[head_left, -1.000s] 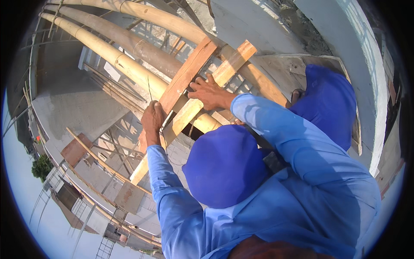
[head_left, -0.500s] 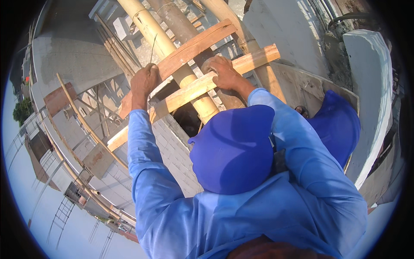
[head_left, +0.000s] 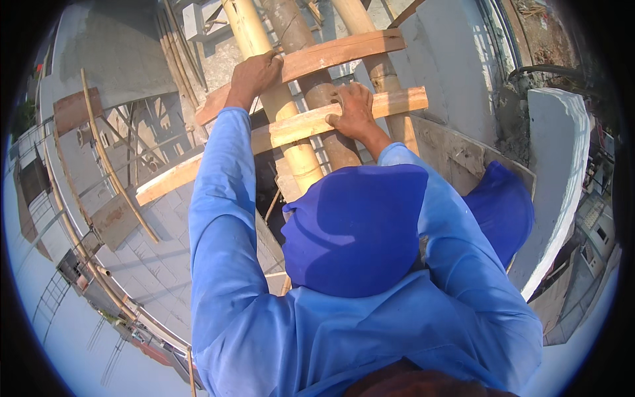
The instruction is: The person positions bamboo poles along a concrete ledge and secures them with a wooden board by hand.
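Note:
My left hand point(head_left: 256, 78) is closed over the reddish-brown wooden plank point(head_left: 331, 56), beside a pale yellow bamboo pole point(head_left: 283, 109). A little nearer and to the right, my right hand point(head_left: 356, 112) has its fingers hooked over a lighter wooden plank point(head_left: 291, 129). Both planks lie crosswise over the yellow pole, a grey-brown pole point(head_left: 289, 26) and a third, tan pole point(head_left: 381, 73). Parts of the planks' edges are hidden under my fingers.
Bright blue cloth point(head_left: 350, 231) bulges below my hands, with another blue piece point(head_left: 503, 212) to the right. A white curved slab edge point(head_left: 555, 192) stands at far right. Grey blockwork point(head_left: 159, 245) and a slanting bamboo stick point(head_left: 109, 159) lie left. Openings show beneath the poles.
My left hand has moved right along the reddish-brown plank toward the yellow pole; the thin wire beside it no longer shows. My right hand stays at the lighter plank. The whole view has turned slightly.

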`<move>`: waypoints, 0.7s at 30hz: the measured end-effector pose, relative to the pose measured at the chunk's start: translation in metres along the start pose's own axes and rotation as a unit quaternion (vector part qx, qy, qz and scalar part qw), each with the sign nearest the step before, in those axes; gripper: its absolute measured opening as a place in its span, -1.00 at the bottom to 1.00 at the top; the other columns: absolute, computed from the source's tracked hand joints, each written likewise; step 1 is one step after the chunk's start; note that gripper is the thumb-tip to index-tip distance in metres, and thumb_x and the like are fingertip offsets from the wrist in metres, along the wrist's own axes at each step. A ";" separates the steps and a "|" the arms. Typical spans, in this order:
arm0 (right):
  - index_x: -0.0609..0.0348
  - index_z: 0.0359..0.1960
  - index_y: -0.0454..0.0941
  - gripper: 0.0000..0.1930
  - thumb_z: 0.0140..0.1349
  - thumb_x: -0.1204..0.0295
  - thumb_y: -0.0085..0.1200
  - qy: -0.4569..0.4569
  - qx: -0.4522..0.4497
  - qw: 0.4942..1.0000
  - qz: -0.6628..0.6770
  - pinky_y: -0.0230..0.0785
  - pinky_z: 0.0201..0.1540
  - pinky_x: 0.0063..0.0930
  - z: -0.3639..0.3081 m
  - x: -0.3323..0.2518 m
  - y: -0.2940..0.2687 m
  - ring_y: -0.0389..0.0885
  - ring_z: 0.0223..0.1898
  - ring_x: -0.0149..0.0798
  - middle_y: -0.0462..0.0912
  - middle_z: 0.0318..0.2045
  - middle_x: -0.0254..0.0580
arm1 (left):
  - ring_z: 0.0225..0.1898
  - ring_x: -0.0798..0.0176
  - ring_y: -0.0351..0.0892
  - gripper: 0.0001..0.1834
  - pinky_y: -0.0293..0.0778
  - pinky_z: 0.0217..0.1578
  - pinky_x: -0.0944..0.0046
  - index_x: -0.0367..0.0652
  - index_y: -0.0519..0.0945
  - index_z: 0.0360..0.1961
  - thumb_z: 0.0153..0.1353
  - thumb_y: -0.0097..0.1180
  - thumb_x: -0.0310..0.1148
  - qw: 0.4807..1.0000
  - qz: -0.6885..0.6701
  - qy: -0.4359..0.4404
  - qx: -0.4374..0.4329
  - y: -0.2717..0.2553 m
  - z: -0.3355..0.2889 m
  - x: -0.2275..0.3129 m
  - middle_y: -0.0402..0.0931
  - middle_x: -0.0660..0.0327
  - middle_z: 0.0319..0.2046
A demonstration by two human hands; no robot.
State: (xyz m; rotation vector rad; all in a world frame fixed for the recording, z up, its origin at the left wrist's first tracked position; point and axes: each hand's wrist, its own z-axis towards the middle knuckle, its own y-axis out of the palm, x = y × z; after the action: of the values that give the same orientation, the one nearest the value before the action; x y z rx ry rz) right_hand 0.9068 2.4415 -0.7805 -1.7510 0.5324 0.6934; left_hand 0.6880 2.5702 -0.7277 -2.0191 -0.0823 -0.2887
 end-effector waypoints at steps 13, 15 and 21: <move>-0.15 0.21 0.31 -0.25 -0.08 0.02 0.26 0.109 -0.085 0.989 -0.049 -0.43 0.21 0.50 0.000 -0.009 -0.001 -0.03 0.33 0.02 0.18 0.18 0.01 | -0.20 -0.21 0.58 -0.57 0.46 -0.14 -0.08 -0.08 0.54 -0.07 0.31 -0.19 -0.02 0.962 0.095 0.077 0.244 0.020 0.028 -0.025 0.60 -0.14 -0.31; -0.16 0.18 0.33 -0.28 -0.09 0.06 0.25 0.116 -0.089 0.988 -0.046 -0.44 0.21 0.49 -0.001 -0.001 -0.006 0.02 0.30 0.01 0.22 0.13 -0.04 | -0.27 -0.20 0.59 -0.59 0.46 -0.22 -0.09 -0.08 0.52 -0.08 0.31 -0.15 -0.02 0.987 0.013 0.014 0.162 0.004 0.012 0.001 0.60 -0.12 -0.37; -0.24 0.07 0.46 -0.46 -0.04 0.07 0.13 0.145 -0.044 0.988 0.000 -0.43 0.22 0.46 0.001 0.012 -0.004 0.11 0.26 -0.07 0.34 0.04 -0.16 | -0.37 -0.20 0.60 -0.64 0.45 -0.36 -0.10 -0.18 0.47 -0.19 0.34 -0.14 -0.07 0.996 0.053 0.045 0.055 -0.026 -0.051 0.038 0.59 -0.09 -0.47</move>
State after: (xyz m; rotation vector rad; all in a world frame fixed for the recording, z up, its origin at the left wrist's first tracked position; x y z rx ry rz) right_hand 0.9178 2.4435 -0.7868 -1.9479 0.7082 0.4688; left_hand 0.7112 2.5337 -0.6744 -1.8905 0.0635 -0.3015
